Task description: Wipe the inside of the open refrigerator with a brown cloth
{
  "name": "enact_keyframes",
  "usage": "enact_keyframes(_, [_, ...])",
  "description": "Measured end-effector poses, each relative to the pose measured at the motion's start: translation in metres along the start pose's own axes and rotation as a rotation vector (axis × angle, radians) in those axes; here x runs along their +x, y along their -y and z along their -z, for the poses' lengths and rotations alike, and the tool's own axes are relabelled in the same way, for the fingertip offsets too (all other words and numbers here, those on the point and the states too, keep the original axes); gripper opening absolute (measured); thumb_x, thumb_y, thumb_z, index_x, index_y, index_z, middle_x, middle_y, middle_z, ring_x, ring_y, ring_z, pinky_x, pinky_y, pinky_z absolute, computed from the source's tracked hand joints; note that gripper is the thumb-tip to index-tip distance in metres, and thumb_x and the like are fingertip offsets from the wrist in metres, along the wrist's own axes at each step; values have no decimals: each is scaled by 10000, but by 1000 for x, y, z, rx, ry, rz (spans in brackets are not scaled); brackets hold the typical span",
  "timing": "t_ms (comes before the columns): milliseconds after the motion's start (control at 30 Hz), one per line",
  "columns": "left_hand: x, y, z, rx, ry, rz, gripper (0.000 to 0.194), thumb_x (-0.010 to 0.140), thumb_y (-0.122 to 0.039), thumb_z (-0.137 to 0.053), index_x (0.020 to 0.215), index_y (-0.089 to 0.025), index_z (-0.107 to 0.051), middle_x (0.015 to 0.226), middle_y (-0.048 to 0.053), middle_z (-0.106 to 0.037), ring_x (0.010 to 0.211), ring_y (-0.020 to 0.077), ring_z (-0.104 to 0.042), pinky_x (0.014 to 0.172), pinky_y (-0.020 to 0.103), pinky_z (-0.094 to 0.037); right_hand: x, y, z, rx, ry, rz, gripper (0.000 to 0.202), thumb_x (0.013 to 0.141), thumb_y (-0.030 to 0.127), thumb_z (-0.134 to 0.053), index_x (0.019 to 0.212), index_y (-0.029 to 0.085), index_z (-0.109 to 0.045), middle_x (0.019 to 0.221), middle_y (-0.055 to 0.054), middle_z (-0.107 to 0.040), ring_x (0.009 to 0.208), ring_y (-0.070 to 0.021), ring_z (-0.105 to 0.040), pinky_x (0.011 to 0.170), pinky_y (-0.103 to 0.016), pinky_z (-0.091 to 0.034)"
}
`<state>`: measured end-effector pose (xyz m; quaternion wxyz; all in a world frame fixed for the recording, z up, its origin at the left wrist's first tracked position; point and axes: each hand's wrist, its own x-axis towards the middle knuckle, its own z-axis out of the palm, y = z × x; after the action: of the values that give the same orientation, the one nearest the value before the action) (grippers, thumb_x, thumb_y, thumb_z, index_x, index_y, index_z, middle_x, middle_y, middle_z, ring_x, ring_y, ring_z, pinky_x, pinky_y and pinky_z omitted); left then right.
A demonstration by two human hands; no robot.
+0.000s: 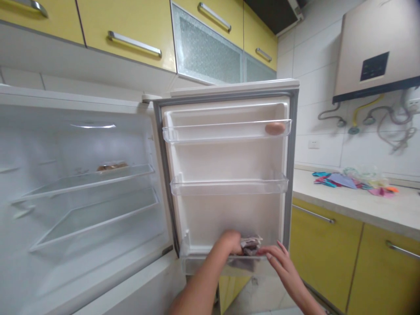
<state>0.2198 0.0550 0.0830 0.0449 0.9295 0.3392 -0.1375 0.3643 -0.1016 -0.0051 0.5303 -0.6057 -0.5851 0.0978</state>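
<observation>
My left hand (231, 242) reaches down into the transparent bottom shelf (216, 265) of the open fridge door (226, 157). Its fingers are bent around a crumpled grey-brown cloth (251, 245), and part of the cloth shows through the shelf's front wall. To the right, my right hand (278, 260) has its fingers stretched and apart at the shelf's rim, close to the cloth; whether its fingertips touch the cloth I cannot tell. An egg-shaped brown object (274, 128) is in the top door shelf (213, 131).
Left of the door is the fridge interior with glass shelves (98, 186); a small brown item (112, 166) lies on the upper one. Colourful cloths (344, 179) lie on the counter (308, 186) at right. Yellow cabinets (131, 26) hang above, beside a water heater (377, 48).
</observation>
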Motion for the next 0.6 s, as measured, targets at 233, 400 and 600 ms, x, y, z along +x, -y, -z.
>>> enact_keyframes(233, [32, -57, -11, -168, -8, -133, 440, 779, -435, -673, 1126, -180, -762, 1117, 122, -790, 948, 287, -738, 768, 328, -574, -8, -14, -7, -127, -118, 99, 391, 895, 617, -539, 1031, 299, -722, 1088, -68, -777, 1130, -325, -690, 1177, -656, -350])
enact_keyframes(400, [18, -29, -14, -206, 31, -188, 361, 815, -419, -662, 1106, -226, -755, 1143, 55, -784, 962, 236, -718, 816, 312, -548, -9, -8, -12, -326, -67, 172, 288, 924, 514, -559, 1109, 360, -716, 1164, -24, -776, 1164, -302, -685, 1134, -668, -390])
enact_keyframes(600, [-13, 25, -6, -176, 126, -53, 288, 723, -359, -805, 936, -175, -747, 928, 60, -782, 812, 236, -722, 745, 361, -572, -11, 5, -10, -422, -33, 184, 264, 962, 458, -529, 1123, 356, -712, 1091, -14, -790, 1067, -251, -713, 1125, -623, -405])
